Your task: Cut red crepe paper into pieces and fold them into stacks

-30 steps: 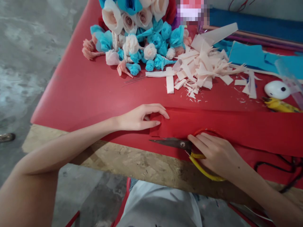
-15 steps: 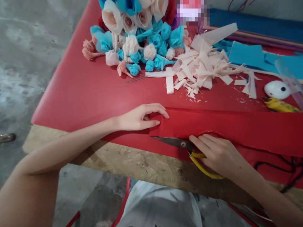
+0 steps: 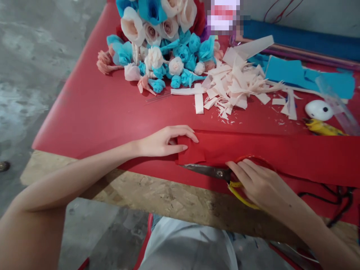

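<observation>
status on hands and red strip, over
Left hand holds end of red paper strip. Right hand grips scissors, blades at strip's near edge. Black cord near right wrist.

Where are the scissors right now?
In the head view, the scissors sit right of centre near the front edge of the red table, in the right hand, blades along the lower edge of the red paper strip.
</observation>
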`<act>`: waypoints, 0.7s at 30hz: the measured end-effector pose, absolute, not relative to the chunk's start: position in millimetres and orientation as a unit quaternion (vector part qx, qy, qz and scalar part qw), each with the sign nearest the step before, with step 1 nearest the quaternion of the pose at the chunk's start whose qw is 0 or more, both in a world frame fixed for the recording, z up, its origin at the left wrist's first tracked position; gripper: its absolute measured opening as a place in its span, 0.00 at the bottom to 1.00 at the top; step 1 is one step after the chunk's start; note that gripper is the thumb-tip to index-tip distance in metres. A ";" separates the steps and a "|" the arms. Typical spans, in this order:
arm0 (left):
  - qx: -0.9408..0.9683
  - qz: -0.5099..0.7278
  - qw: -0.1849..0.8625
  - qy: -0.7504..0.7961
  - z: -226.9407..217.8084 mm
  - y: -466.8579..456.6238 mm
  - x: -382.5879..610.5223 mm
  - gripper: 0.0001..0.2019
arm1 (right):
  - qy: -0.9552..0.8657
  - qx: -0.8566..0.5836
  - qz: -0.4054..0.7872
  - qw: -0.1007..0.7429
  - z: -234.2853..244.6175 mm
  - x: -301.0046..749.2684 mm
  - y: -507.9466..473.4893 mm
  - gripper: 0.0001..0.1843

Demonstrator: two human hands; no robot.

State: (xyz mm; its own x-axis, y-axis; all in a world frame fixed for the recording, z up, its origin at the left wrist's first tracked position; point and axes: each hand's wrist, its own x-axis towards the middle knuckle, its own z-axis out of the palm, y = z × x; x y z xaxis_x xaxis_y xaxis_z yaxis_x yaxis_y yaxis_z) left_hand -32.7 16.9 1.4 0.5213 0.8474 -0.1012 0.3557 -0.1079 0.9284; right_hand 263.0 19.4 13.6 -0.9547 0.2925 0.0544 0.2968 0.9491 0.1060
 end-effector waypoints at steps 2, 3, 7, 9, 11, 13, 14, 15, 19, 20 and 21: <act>0.706 0.229 0.516 0.428 2.0 17.2 -32.7 0.11 | -0.983 -0.166 -0.074 0.001 11.3 262.4 16.3 0.20; 0.705 0.224 0.519 0.428 2.2 17.4 -32.7 0.11 | -0.981 -0.173 -0.082 -0.008 10.4 261.8 14.7 0.21; 0.703 0.217 0.523 0.430 2.8 17.8 -32.5 0.11 | -0.982 -0.176 -0.059 -0.034 14.3 261.8 10.1 0.24; 0.705 0.219 0.517 0.434 2.5 17.8 -32.1 0.10 | -0.987 -0.158 -0.005 -0.031 22.6 264.8 10.6 0.25; 0.706 0.224 0.509 0.439 1.4 17.7 -31.6 0.10 | -0.986 -0.156 0.053 -0.011 33.2 269.4 14.2 0.24; 0.707 0.229 0.501 0.443 -0.5 17.4 -30.9 0.10 | -0.976 -0.197 0.096 0.018 42.7 274.5 21.6 0.20; 0.708 0.229 0.497 0.445 -1.5 17.3 -30.6 0.10 | -0.965 -0.236 0.108 0.030 45.9 276.8 26.8 0.19; 0.709 0.228 0.494 0.448 -2.4 17.1 -30.3 0.10 | -0.952 -0.282 0.110 0.038 47.8 278.6 33.0 0.18; 0.711 0.229 0.477 0.462 -2.6 16.6 -29.7 0.11 | -0.901 -0.430 0.046 0.026 43.5 276.5 63.9 0.22; 0.712 0.236 0.472 0.464 -1.9 16.6 -29.7 0.11 | -0.897 -0.441 0.034 0.013 40.7 273.1 71.7 0.22; 0.712 0.243 0.467 0.465 -1.2 16.5 -29.7 0.11 | -0.893 -0.449 0.027 -0.001 37.7 268.7 79.0 0.22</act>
State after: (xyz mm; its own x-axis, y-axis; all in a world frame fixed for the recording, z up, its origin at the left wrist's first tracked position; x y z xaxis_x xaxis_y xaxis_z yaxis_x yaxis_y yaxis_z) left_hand -29.7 16.5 -1.2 0.4498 0.8887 -0.0890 0.4350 -0.1310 0.8909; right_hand 268.7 79.0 37.7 -0.5967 0.8020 -0.0263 0.8022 0.5952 -0.0471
